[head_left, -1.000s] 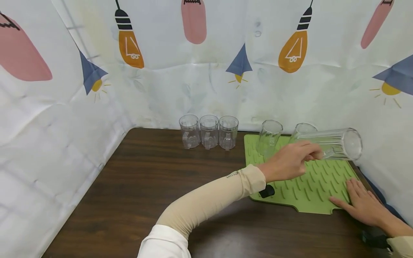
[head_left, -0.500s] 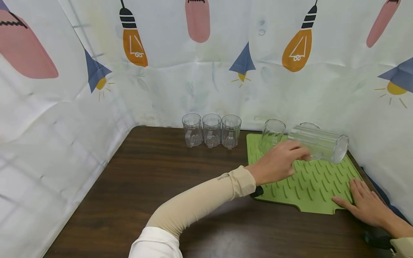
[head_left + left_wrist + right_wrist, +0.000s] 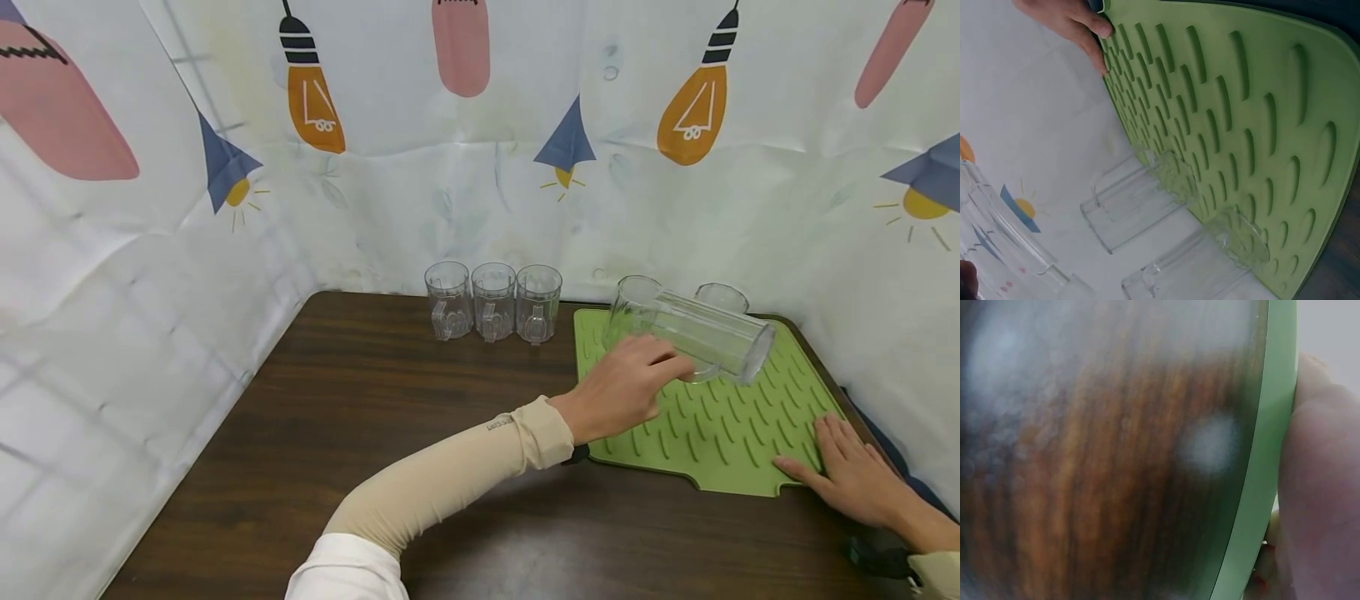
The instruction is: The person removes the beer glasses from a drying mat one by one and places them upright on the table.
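My left hand (image 3: 626,383) grips a clear glass mug (image 3: 712,335) by its handle. The mug lies nearly sideways in the air above a green ridged mat (image 3: 720,437), its base pointing right and slightly down. On the mat's back part stand two more glass mugs (image 3: 1141,203), partly hidden by the held one in the head view. My right hand (image 3: 855,471) rests with spread, straight fingers on the mat's front right edge. A blurred finger (image 3: 1322,469) lies along that edge in the right wrist view.
Three clear handled cups (image 3: 493,302) stand in a row at the back of the dark wooden table (image 3: 360,417), left of the mat. A patterned white curtain (image 3: 480,200) hangs behind and along the sides.
My left hand has drawn back to the left with the glass mug, whose base now tips a little further down. The right hand stays on the mat's edge.
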A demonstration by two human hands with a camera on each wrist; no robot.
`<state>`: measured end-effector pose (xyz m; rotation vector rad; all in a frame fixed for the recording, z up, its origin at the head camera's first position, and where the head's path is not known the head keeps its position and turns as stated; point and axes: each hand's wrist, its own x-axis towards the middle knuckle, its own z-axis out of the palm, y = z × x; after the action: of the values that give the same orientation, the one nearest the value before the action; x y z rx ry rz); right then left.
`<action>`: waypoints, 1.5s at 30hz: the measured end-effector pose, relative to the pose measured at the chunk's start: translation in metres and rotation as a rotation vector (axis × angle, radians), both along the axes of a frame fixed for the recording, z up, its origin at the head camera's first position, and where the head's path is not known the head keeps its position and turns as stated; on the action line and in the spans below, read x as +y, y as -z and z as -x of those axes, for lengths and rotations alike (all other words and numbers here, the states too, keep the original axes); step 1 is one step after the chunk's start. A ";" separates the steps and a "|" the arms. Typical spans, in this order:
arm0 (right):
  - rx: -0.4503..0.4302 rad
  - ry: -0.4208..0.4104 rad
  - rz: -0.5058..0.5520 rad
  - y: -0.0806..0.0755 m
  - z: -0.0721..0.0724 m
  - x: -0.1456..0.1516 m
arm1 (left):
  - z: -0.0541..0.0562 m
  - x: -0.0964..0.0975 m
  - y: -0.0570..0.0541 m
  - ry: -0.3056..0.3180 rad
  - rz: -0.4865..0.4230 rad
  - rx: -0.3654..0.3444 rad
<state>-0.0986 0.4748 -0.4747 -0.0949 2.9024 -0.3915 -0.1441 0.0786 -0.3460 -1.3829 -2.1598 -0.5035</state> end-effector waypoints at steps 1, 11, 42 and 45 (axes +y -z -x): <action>0.001 0.000 -0.001 0.000 0.000 0.000 | -0.001 -0.002 0.000 -0.001 -0.001 0.007; 0.002 0.002 -0.008 0.001 0.001 0.000 | -0.002 -0.020 0.009 -0.056 -0.042 0.074; 0.310 -0.008 0.054 -0.013 -0.004 -0.009 | 0.002 -0.046 0.016 -0.149 -0.098 0.180; 0.426 -0.008 0.091 -0.020 -0.005 -0.017 | 0.002 -0.047 0.016 -0.154 -0.091 0.189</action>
<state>-0.0941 0.4583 -0.4550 -0.2309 3.2983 -0.5639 -0.1464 0.0319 -0.3622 -1.1558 -2.0439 -0.3901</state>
